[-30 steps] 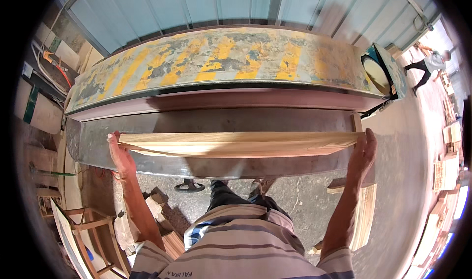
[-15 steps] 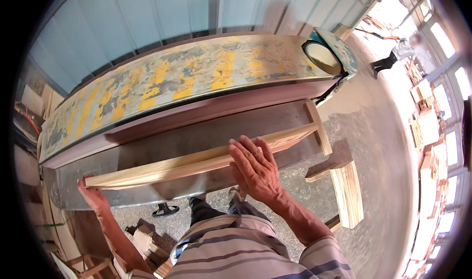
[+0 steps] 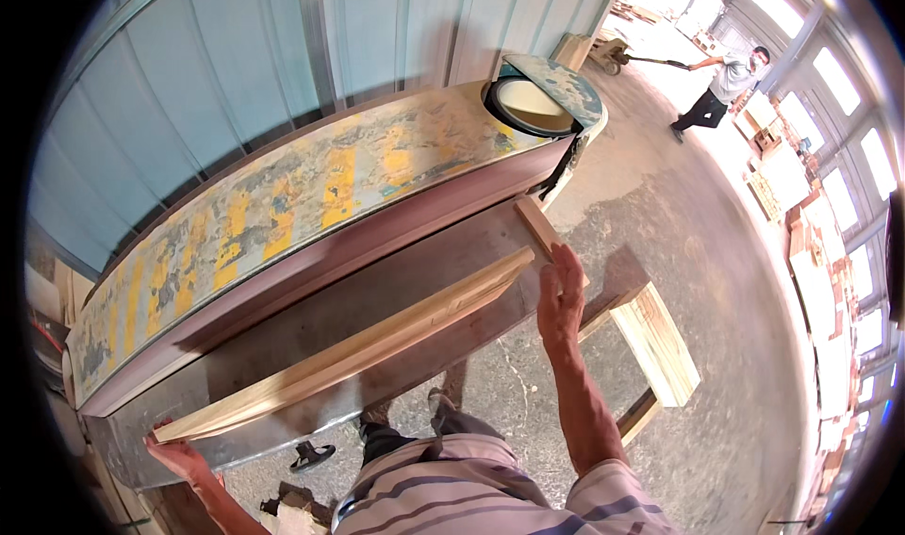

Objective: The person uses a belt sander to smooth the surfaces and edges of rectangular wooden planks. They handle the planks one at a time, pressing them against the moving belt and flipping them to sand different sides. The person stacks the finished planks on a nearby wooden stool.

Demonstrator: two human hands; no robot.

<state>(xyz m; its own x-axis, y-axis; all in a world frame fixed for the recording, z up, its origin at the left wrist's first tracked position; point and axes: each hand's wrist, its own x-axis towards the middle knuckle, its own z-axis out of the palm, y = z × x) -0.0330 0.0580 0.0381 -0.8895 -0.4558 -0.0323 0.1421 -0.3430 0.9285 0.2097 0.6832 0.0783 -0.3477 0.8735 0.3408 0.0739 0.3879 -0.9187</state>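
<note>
A long pale wooden board (image 3: pixel 358 351), which looks layered or doubled, lies lengthwise on the grey metal table (image 3: pixel 311 342) of a long machine. At its near left end my left hand (image 3: pixel 177 456) grips it, thumb at the tip and the palm below. My right hand (image 3: pixel 563 295) is off the board, just past its far right end. Its fingers stretch upward with nothing in them. They are beside a short wooden strip (image 3: pixel 535 224) fixed across the table's right end; whether they touch it I cannot tell.
Behind the table runs the machine's pinkish upright face (image 3: pixel 349 266) under a worn yellow-striped cover (image 3: pixel 283 214). A wooden frame (image 3: pixel 655 346) stands on the floor at right. A black handwheel (image 3: pixel 311 456) sits under the table. Far right, a person (image 3: pixel 721 92) pulls a pallet truck (image 3: pixel 613 56).
My right hand has left the board's top and moved right, beyond its end. My left hand keeps hold of the other end. The view has turned, and the person at right shows more fully.
</note>
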